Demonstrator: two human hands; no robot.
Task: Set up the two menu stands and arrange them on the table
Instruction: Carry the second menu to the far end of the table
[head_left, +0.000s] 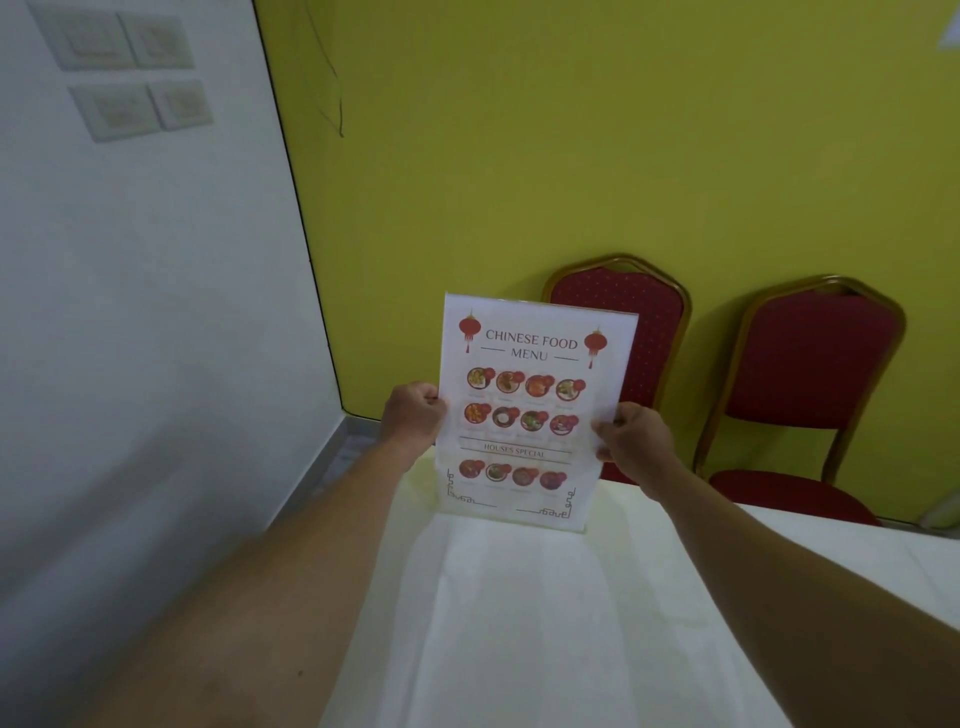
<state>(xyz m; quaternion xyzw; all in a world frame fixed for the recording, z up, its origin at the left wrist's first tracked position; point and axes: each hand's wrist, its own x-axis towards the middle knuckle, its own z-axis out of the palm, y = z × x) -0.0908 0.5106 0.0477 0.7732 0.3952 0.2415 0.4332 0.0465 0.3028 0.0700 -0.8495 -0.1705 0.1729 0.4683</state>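
Both hands grip one upright menu stand (530, 410) at the white surface's (545, 623) twelve o'clock end: left hand (415, 418) clamped on its nine o'clock edge, right hand (631, 444) on its three o'clock edge.

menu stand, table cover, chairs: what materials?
Menu stand: likely clear glossy acrylic around printed paper; transparent edges show at its top and base. Table cover: white cloth, matte, faintly creased. Chairs: red dotted fabric padding in gold-coloured frames, probably painted metal.
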